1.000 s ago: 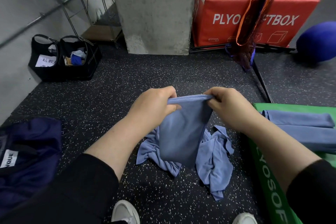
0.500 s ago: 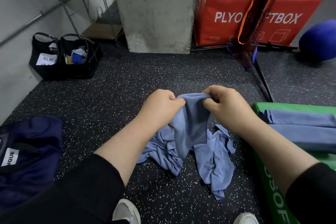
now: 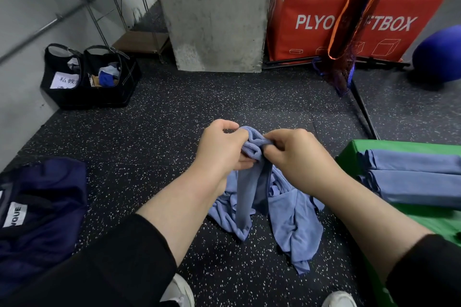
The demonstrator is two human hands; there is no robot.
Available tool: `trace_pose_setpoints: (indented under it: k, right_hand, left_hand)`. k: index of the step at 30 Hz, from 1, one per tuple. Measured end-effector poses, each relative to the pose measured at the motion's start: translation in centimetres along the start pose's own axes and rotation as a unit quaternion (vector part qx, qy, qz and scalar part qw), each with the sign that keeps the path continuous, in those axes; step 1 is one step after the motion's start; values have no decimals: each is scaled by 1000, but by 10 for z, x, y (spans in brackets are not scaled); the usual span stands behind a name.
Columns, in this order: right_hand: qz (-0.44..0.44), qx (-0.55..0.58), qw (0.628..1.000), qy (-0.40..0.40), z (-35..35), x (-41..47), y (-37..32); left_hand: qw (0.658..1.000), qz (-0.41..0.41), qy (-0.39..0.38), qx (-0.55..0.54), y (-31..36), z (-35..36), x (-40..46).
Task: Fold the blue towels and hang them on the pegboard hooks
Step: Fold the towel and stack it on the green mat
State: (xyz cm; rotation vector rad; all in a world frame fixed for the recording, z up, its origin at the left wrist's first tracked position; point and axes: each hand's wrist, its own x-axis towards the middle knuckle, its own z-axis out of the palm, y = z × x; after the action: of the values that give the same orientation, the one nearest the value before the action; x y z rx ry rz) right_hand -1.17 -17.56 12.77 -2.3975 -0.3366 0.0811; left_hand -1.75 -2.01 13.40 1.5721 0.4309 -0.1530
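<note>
Nearest: two white shoes [image 3: 180, 291] at the bottom edge, black sleeves [image 3: 119, 264] on both arms. Dark blue garment [image 3: 42, 209] with a white label lies on the floor [image 3: 149, 137] at the person's left.

Left hand [image 3: 220, 149] and right hand [image 3: 296, 154] are close together, almost touching, both with fingers curled and pinching the bunched top of one blue towel [image 3: 245, 197]. It hangs down between the forearms, lower end reaching the loose towel pile [image 3: 294, 222] crumpled on the floor just beneath the hands.

Right of that: green box [image 3: 349, 154] with two folded towels [image 3: 411, 174] lying side by side on top, touching each other.

Farther out, left: two black baskets [image 3: 89, 77] against the wall, paper label on one, mixed items inside. Wire shelf [image 3: 124, 7] behind them. Concrete pillar [image 3: 214, 12] centre. Red box [image 3: 349, 12] with white lettering at the back right, an orange and black net [image 3: 354, 20] hanging in front of it. Blue ball [image 3: 439, 55] at far right edge.
</note>
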Motion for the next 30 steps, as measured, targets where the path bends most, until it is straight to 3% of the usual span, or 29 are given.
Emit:
trace_pose_setpoints:
  k: [3,6,11,13,15,19,23,26,30]
  right_hand:
    - [-8,55,997,-50,-3,0,2]
    - [2,49,998,-28,-1,4,11]
    - [19,36,999,16,-9,10,13]
    - [21,84,996,20,-15,11,11]
    - [16,141,990,9,-21,10,8]
    - [-5,162,985,-59,-28,5,1]
    - [-19,73,997,8,-28,6,-1]
    - [-8,128,990,55,-32,8,0]
    - [28,253,963,92,-42,10,10]
  left_hand:
    - [998,4,-33,-51,1,0,-2]
    - [996,7,-72,-45,7,0,-8]
    - [978,122,-13,167,0,-7,8]
    - [963,128,-90,222,-5,-11,10]
    - [961,102,-149,209,-13,-11,10]
    - [965,114,-150,184,-21,-7,11]
    - [969,114,-171,136,-22,-3,10]
    - [971,85,-192,114,-28,-1,7]
    - [960,38,-221,169,-45,0,6]
